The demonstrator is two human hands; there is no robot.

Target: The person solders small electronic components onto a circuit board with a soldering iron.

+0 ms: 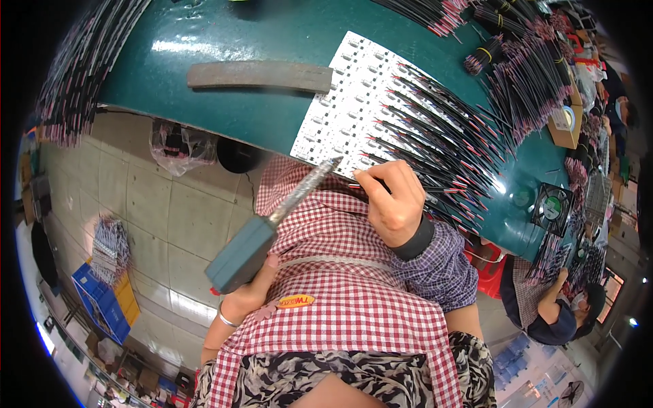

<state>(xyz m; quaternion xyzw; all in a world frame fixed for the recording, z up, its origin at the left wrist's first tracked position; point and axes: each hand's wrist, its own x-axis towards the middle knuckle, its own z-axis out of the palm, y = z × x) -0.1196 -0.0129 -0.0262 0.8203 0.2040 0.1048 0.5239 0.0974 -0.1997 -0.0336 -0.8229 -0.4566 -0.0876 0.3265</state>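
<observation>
My left hand (pixel 250 294) is wrapped round the grip of a soldering gun (pixel 242 253) with a blue-green body. Its silvery barrel slants up to the near edge of a white circuit board panel (pixel 333 109), where the tip meets or hovers just over the board; which, I cannot tell. At that same edge my right hand (pixel 396 204) pinches the end of a thin wire between thumb and forefinger, mostly hidden by the fingers. Rows of black wires with red ends (pixel 442 136) fan out rightward from the panel's right half. Small components dot its left half.
A grey-brown bar (pixel 258 76) lies across the green table (pixel 224 27), touching the panel's left side. Wire bundles (pixel 527 88) heap at the right, others (pixel 85 68) at the far left. A small fan (pixel 552 209) sits near the right edge. A co-worker (pixel 561 306) sits at right.
</observation>
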